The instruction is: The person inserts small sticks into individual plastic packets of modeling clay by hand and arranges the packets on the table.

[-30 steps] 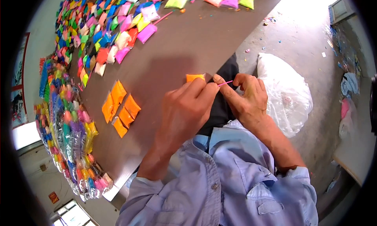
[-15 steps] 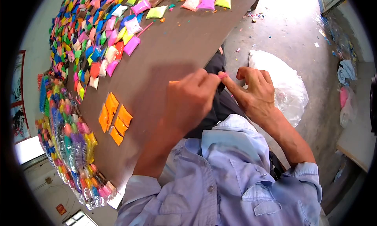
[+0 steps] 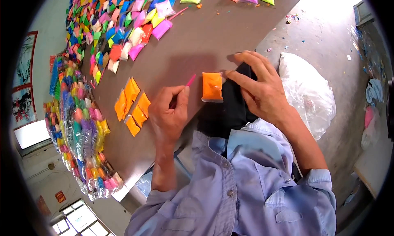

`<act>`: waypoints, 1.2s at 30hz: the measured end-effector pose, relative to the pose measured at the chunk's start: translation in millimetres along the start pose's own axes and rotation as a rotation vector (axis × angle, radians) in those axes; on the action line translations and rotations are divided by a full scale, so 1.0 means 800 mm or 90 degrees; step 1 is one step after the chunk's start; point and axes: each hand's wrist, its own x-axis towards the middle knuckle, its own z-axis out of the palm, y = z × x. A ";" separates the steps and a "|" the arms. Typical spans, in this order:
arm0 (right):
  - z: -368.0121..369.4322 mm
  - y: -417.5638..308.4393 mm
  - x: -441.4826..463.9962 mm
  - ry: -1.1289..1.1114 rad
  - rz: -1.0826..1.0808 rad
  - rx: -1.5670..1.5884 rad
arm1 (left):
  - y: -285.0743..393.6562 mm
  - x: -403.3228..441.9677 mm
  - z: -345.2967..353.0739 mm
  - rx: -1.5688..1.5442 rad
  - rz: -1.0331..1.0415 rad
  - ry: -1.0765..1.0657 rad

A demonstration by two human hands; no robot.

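My left hand [image 3: 169,108] is closed over the table, with a thin pink stick [image 3: 191,80] poking up from between thumb and fingers. To its right, at the table's near edge, lies a clear packet [image 3: 212,87] filled with something orange. My right hand [image 3: 260,84] is open on the far side of that packet, fingers spread; its index fingertip is close to the packet's upper right corner, and I cannot tell whether they touch. Several similar orange packets [image 3: 132,106] lie together on the table, left of my left hand.
A large heap of colourful small packets [image 3: 119,26] covers the far left of the table [image 3: 221,35]. Bundled long clear bags of coloured pieces [image 3: 80,137] line the left edge. On the floor at right sits a white plastic bag [image 3: 305,96].
My hands, close together before, are now apart, the left lower and further left. The orange packet, mostly hidden earlier, is in plain sight. The whole view has shifted.
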 end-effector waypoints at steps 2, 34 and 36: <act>0.013 -0.004 0.014 -0.026 -0.062 0.008 | -0.001 -0.013 0.003 -0.016 -0.011 -0.002; 0.074 -0.062 -0.004 0.048 0.153 0.023 | -0.012 -0.007 0.028 -0.072 -0.005 -0.045; 0.076 -0.065 -0.003 0.053 0.164 0.025 | -0.022 -0.009 0.034 -0.055 0.001 -0.043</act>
